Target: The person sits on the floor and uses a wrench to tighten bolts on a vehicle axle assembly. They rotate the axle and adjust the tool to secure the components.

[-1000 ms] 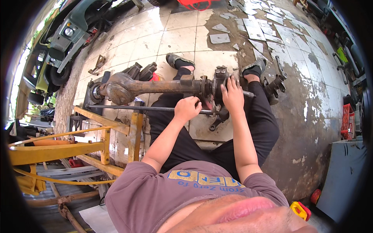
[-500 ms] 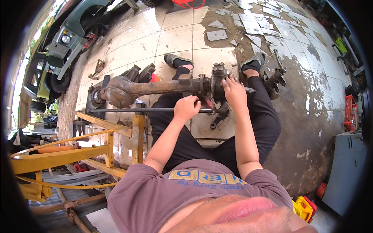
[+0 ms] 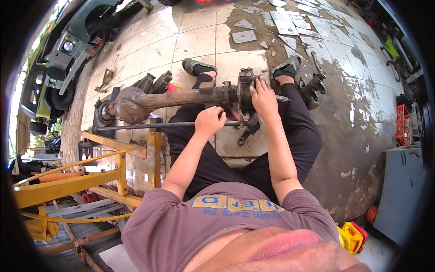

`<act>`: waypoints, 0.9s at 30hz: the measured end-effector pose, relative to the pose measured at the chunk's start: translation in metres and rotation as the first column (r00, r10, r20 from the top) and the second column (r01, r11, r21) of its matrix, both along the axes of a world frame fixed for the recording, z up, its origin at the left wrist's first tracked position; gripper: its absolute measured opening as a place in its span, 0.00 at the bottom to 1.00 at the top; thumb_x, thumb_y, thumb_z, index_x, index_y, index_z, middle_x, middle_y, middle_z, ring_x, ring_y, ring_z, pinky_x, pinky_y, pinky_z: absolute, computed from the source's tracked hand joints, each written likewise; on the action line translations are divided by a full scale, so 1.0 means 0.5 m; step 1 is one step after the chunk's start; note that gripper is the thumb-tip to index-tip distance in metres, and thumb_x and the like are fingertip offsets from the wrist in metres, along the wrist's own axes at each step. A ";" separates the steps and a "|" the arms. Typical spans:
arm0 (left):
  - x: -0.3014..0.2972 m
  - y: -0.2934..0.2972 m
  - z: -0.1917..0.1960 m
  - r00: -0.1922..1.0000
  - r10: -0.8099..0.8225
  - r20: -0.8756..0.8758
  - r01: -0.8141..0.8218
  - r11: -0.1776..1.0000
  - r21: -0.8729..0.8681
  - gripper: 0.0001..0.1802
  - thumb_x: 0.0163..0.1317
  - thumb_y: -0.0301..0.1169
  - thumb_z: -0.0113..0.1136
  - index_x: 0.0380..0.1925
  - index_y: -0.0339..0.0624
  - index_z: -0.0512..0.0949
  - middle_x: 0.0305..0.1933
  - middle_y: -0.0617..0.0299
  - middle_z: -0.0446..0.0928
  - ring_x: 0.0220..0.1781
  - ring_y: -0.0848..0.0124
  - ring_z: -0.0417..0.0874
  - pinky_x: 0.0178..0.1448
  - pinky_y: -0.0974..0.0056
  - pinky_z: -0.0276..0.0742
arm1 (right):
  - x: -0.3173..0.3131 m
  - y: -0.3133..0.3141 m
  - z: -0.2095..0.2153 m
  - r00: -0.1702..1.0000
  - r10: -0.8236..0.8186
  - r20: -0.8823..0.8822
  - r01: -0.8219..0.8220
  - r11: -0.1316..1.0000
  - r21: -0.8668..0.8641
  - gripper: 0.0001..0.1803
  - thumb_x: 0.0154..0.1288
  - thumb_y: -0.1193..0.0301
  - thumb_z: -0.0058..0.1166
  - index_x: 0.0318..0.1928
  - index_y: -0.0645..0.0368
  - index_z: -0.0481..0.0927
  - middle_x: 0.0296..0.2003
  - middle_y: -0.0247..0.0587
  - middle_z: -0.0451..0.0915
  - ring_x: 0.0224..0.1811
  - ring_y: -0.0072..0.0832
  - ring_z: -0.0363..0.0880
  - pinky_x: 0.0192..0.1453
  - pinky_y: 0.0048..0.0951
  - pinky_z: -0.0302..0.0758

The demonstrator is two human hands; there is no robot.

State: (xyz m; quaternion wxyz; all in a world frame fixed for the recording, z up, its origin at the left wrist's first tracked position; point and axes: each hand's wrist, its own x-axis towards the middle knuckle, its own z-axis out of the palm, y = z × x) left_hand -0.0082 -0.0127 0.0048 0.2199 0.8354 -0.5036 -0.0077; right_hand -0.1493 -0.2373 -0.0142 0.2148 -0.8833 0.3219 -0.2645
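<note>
Sitting with legs spread wide, a person works on a big rusty axle (image 3: 176, 98) that lies crosswise in front of them, passing over the left leg, with the tiled floor (image 3: 195, 41) beyond. The right hand (image 3: 265, 100) is laid nearly flat on the dark metal end piece (image 3: 246, 88), fingers long and a little apart, touching it but not wrapped around it. The left hand (image 3: 209, 120) is half curled by the long thin rod (image 3: 176, 124); I cannot tell if its fingers have hold of anything. Below the end piece hangs a short arm with a hole (image 3: 244, 135). To do this well, I think the right palm should press softly and evenly, so the heavy piece stays steady. The left fingers are best kept out of the gap between rod and axle, because a turn could pinch them. Slow, small pushes seem safest, with both legs kept clear of the metal.
</note>
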 end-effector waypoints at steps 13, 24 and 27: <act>-0.001 0.024 -0.007 1.000 0.014 -0.011 -0.015 0.998 -0.057 0.11 0.67 0.40 0.66 0.34 0.45 0.87 0.36 0.55 0.87 0.39 0.50 0.90 0.43 0.46 0.86 | -0.013 0.032 0.059 0.985 0.070 -0.156 -0.045 0.986 0.158 0.32 0.87 0.47 0.44 0.70 0.59 0.82 0.76 0.53 0.77 0.71 0.58 0.81 0.78 0.65 0.72; 0.006 0.001 0.003 0.999 -0.028 0.016 0.029 0.999 -0.026 0.10 0.68 0.39 0.67 0.36 0.46 0.89 0.38 0.57 0.88 0.41 0.52 0.91 0.46 0.49 0.87 | 0.000 0.012 -0.014 0.999 -0.015 0.052 0.017 0.999 -0.040 0.33 0.90 0.47 0.38 0.74 0.59 0.80 0.78 0.54 0.74 0.76 0.54 0.77 0.80 0.60 0.70; 0.004 0.016 -0.006 1.000 -0.017 -0.007 0.017 1.000 -0.015 0.10 0.68 0.39 0.67 0.36 0.46 0.89 0.38 0.57 0.88 0.41 0.53 0.91 0.46 0.49 0.87 | -0.006 0.018 0.001 0.999 0.032 -0.034 -0.031 0.998 0.047 0.35 0.90 0.47 0.38 0.76 0.62 0.76 0.82 0.54 0.68 0.80 0.57 0.71 0.82 0.58 0.68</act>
